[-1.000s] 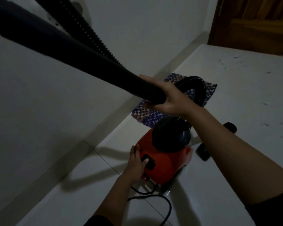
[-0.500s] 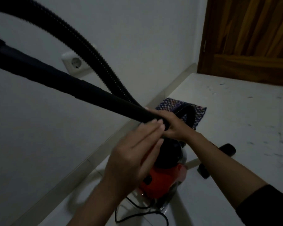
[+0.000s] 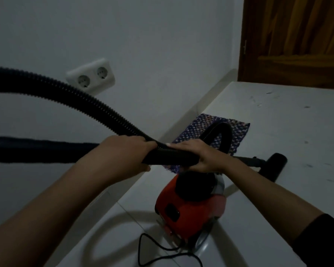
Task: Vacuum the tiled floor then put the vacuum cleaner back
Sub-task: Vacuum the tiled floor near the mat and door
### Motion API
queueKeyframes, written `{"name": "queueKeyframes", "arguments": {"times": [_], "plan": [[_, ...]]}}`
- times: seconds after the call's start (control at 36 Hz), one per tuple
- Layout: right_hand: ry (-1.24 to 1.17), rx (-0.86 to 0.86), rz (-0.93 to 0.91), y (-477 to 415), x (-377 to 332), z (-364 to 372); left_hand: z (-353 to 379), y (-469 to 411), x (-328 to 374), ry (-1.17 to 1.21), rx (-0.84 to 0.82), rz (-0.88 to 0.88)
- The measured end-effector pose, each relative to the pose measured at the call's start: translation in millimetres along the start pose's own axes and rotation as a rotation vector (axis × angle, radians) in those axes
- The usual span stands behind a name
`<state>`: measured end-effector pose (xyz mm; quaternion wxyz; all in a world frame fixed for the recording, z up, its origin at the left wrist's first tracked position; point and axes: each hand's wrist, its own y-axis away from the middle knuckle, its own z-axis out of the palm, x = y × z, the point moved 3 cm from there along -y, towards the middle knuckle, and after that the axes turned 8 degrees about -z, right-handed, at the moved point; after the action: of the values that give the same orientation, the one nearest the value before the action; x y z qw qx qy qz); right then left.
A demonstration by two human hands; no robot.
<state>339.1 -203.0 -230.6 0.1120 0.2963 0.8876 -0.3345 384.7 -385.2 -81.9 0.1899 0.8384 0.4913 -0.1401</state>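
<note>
A plain pale wall (image 3: 162, 45) is filling the left and far side, and a white double socket (image 3: 91, 78) is sitting on it at the left. A light skirting (image 3: 210, 99) is running along its foot. At the far right a dark wooden door (image 3: 297, 39) is standing shut. The pale tiled floor (image 3: 297, 132) is showing small dark specks, and a purple checked mat (image 3: 238, 129) is lying against the skirting. Dim light is greying the whole room.

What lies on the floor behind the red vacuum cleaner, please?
A purple woven mat lies by the wall. Its near part is hidden by the right hand, the black tube and the hose loop.
</note>
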Motion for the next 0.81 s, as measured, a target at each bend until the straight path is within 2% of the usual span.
{"name": "queueKeyframes", "arguments": {"times": [0.08, 0.17, 0.25, 0.36, 0.44, 0.56, 0.61, 0.69, 0.72, 0.81], "plan": [[0.092, -0.090, 0.002, 6.1, 8.5, 7.0, 17.9, -7.6, 3.8, 0.066, -0.182, 0.056], [0.211, -0.114, -0.054, 10.2, 9.3, 10.4, 27.1, -8.8, 7.4, 0.242, -0.306, 0.073], [0.308, -0.122, -0.014, 14.0, -1.5, 11.0, 27.1, -7.6, 13.5, 0.411, -0.409, 0.050], [0.175, -0.101, 0.246, 27.0, -29.8, 4.2, 18.6, 2.3, 15.8, 0.800, -0.581, -0.008], [-0.079, -0.033, 0.613, 47.3, -62.0, 2.6, 5.8, 12.4, 25.7, 0.992, -0.632, -0.029], [-0.483, 0.245, 1.295, 66.2, -109.9, -13.7, -19.6, 30.2, 55.6, 1.196, -0.772, -0.097], [-0.818, 0.537, 1.522, 67.0, -133.3, -31.9, -32.5, 40.6, 71.7, 1.275, -0.840, -0.142], [-1.294, 1.065, 1.666, 72.0, -160.7, -53.4, -52.6, 59.0, 96.2, 1.290, -0.887, -0.155], [-1.378, 1.175, 1.699, 74.6, -168.8, -60.2, -60.8, 65.7, 103.9, 1.306, -0.916, -0.160], [-1.434, 1.325, 1.795, 95.9, -187.5, -70.9, -82.4, 85.4, 124.1, 1.400, -1.024, -0.191]]}}
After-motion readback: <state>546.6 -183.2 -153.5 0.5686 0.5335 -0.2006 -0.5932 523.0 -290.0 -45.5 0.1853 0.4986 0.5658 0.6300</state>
